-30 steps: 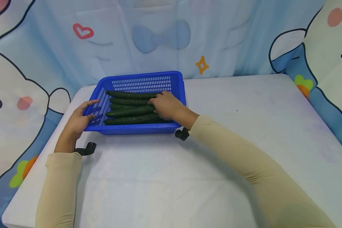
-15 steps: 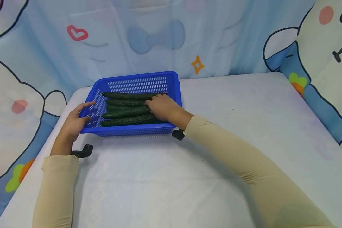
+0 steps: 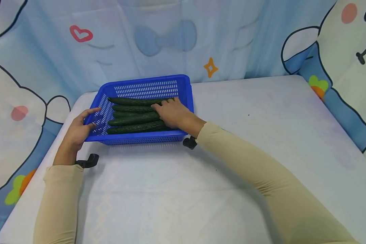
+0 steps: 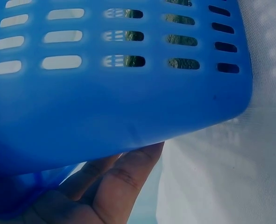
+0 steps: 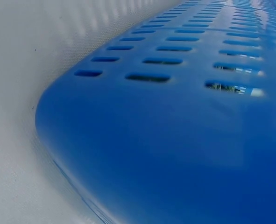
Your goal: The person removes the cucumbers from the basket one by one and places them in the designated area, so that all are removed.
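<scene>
A blue plastic basket [image 3: 183, 89] with slotted walls stands on the table, toward its back left. Several dark green cucumbers [image 3: 135, 118] lie side by side in it. My left hand [image 3: 77, 128] grips the basket's left end, thumb and forefinger at the rim; from the left wrist, fingers [image 4: 123, 182] show against the basket's edge. My right hand [image 3: 175, 113] reaches over the near right side and rests on the cucumbers toward their right ends, fingers bent. Whether it holds one is hidden beneath the hand. Only the basket's outer wall [image 5: 175, 140] fills the right wrist view.
A white cloth [image 3: 158, 189] covers the table. Behind and beside it hangs a light blue curtain [image 3: 225, 34] printed with cartoon animals, close behind the basket. Dark wrist mounts [image 3: 89, 161] stick out below both hands.
The whole head view has shifted slightly left. Relative to the basket and the cucumbers, both hands stay essentially where they were.
</scene>
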Motion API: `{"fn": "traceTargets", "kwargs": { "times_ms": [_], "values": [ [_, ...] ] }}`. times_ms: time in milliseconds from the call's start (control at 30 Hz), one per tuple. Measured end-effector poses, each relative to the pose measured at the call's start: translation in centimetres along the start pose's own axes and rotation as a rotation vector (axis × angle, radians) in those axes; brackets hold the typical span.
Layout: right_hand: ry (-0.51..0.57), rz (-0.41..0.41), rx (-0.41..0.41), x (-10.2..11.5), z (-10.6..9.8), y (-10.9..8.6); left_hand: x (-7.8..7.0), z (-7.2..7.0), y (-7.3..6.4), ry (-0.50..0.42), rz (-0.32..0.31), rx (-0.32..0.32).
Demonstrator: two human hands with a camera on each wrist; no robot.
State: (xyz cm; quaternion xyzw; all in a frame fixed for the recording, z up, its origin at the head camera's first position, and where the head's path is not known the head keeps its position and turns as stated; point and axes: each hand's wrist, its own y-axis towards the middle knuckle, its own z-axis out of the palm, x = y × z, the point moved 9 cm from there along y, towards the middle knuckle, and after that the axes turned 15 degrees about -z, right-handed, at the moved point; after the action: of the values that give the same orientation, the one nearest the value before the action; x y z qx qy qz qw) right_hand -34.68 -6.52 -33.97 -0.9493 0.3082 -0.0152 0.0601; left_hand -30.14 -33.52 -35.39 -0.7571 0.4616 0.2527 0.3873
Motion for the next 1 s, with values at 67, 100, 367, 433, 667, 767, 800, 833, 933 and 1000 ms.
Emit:
{"fn": "traceTargets", "kwargs": {
  "times_ms": [67, 100, 367, 433, 667, 767, 800, 833, 933, 1000],
  "values": [
    [0.002, 0.002, -0.001, 0.0, 0.1, 0.0, 0.0, 0.0, 0.0, 0.0, 0.0, -0.003],
    [0.0, 0.003, -0.002, 0.0, 0.2, 0.0, 0.0, 0.0, 0.0, 0.0, 0.001, -0.004],
    [0.018, -0.034, 0.036, 0.4, 0.6, 0.1, -0.1, 0.0, 0.0, -0.005, 0.005, -0.008],
    [0.048, -0.039, 0.04, 0.5, 0.8, 0.1, -0.1, 0.0, 0.0, -0.007, 0.003, -0.009],
    [0.147, -0.024, -0.004, 0.3, 0.5, 0.1, -0.1, 0.0, 0.1, -0.005, 0.003, -0.007],
    [0.164, -0.024, -0.06, 0.3, 0.1, 0.1, -0.1, 0.0, 0.1, -0.003, -0.003, -0.012],
    [0.168, -0.023, -0.081, 0.3, -0.1, 0.1, -0.1, -0.1, 0.1, -0.004, -0.004, -0.013],
    [0.169, -0.022, -0.099, 0.3, -0.2, 0.1, -0.1, -0.1, 0.1, -0.004, -0.007, -0.014],
    [0.177, -0.023, -0.142, 0.2, -0.6, 0.1, 0.0, -0.1, 0.1, -0.003, -0.015, -0.017],
    [0.18, -0.025, -0.155, 0.2, -0.7, 0.1, 0.0, -0.1, 0.1, -0.003, -0.02, -0.016]
  ]
}}
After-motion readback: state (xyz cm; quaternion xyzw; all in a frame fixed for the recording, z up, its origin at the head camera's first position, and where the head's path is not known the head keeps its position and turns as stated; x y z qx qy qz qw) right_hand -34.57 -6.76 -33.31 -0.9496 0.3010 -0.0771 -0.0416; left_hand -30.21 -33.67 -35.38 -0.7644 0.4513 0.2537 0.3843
